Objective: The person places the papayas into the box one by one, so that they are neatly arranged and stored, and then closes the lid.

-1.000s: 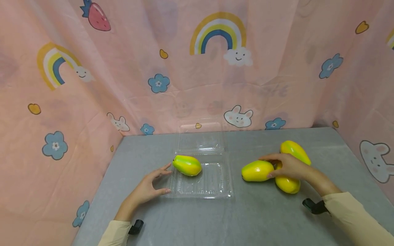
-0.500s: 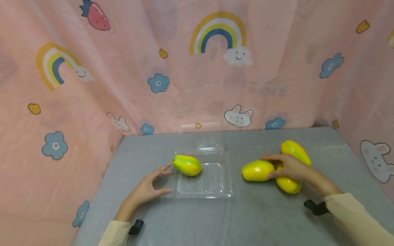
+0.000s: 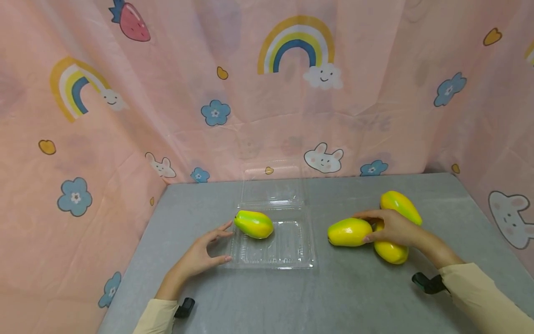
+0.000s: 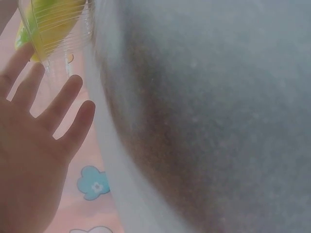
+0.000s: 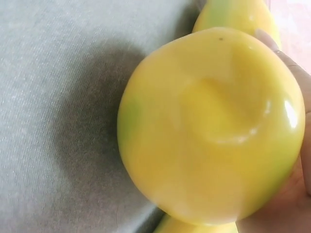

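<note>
Lying at four o'clock, shiny oval yellow fruit (image 3: 348, 232) pinched by right hand (image 3: 393, 226), spread left hand (image 3: 198, 256) empty at seven

Pink cloth (image 3: 179, 51) all round my grey counter (image 3: 271, 301), and what a busy print!
Straight ahead of me it hangs in soft folds, and there's a rainbow (image 3: 296, 33) up top, running down into a smiling cloud (image 3: 323, 78)! Over on my left, a second rainbow (image 3: 60, 88), with a pink strawberry (image 3: 134, 23) above and to the right. Blue flowers (image 3: 215, 112) scattered all about, yellow hearts (image 3: 47, 147) between them, and down by the counter's far edge, a white rabbit face (image 3: 323, 160)!
</note>
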### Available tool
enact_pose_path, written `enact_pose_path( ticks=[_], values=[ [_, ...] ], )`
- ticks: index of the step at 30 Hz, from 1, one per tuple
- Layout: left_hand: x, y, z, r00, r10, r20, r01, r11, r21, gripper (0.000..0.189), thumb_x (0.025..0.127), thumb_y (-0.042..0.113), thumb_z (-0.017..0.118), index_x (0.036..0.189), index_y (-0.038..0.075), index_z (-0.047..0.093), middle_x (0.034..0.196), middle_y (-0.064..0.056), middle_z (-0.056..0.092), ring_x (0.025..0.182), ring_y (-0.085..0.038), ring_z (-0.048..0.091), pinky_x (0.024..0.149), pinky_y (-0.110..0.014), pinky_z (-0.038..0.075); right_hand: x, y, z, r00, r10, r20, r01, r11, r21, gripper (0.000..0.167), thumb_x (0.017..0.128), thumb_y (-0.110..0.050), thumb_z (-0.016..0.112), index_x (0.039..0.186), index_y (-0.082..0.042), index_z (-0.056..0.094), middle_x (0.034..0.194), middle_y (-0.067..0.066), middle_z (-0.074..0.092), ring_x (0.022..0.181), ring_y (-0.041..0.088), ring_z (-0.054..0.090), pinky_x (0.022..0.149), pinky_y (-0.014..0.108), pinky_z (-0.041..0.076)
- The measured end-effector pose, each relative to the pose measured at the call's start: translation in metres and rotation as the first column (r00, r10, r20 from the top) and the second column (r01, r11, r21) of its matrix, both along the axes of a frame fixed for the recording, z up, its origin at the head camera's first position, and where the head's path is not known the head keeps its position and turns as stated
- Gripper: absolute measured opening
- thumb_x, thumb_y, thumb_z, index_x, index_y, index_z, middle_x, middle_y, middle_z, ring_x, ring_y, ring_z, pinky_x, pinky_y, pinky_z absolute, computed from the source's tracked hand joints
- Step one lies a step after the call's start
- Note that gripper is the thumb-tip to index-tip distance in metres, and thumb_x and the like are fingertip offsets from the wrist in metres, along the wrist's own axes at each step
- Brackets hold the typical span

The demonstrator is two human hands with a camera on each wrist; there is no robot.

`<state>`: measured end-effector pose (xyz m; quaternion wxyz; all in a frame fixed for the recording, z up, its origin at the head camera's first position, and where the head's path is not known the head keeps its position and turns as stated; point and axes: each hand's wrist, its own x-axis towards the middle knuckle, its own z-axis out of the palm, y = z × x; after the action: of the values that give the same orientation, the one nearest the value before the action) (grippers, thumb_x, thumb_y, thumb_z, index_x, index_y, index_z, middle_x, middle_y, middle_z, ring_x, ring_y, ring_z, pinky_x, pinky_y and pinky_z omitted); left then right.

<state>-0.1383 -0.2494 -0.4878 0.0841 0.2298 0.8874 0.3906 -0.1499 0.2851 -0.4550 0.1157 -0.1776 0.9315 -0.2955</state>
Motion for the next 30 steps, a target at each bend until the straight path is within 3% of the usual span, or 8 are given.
enact_pose_path(
  ticks=[7,18,25,30],
  values=[
    [0.000,0.001,0.000,1.000,0.002,-0.001,-0.002,1.000,0.000,0.064,0.079,0.029,0.084,0.137,0.018,0.058,0.162,0.009,0.034,0.150,-0.022,0.033,0.115,-0.056,0.037,0.000,-0.001,-0.001,1.000,-0.014,0.000,0.014,1.000,0.003,0.065,0.079,-0.047,0.079,0.134,-0.017,0.062,0.126,0.006,0.069,0.110,0.023,0.062,0.094,0.046,0.051],
    [0.001,0.002,0.001,1.000,0.006,-0.012,-0.006,1.000,-0.006,0.064,0.079,0.030,0.083,0.137,0.018,0.058,0.161,0.008,0.035,0.150,-0.025,0.035,0.114,-0.057,0.037,-0.003,-0.006,0.005,1.000,-0.013,-0.004,0.013,0.998,-0.060,0.068,0.081,-0.047,0.077,0.137,-0.011,0.059,0.131,0.010,0.067,0.111,0.027,0.063,0.096,0.053,0.052],
    [0.001,0.002,0.000,0.999,-0.007,-0.038,0.008,1.000,0.005,0.064,0.080,0.035,0.082,0.136,0.017,0.058,0.161,0.003,0.036,0.148,-0.030,0.037,0.110,-0.060,0.040,-0.005,-0.009,0.009,1.000,-0.011,0.024,0.014,0.993,-0.115,0.068,0.082,-0.045,0.077,0.138,-0.013,0.057,0.136,0.011,0.063,0.115,0.029,0.063,0.098,0.057,0.051],
    [0.001,0.002,0.000,1.000,-0.007,-0.030,0.008,1.000,0.013,0.065,0.080,0.039,0.082,0.136,0.018,0.058,0.161,0.007,0.035,0.148,-0.028,0.037,0.111,-0.060,0.040,-0.008,-0.015,0.016,0.999,-0.010,0.033,0.014,0.993,-0.117,0.069,0.082,-0.047,0.076,0.140,-0.015,0.056,0.139,0.011,0.061,0.117,0.032,0.062,0.101,0.061,0.047]
  ],
)
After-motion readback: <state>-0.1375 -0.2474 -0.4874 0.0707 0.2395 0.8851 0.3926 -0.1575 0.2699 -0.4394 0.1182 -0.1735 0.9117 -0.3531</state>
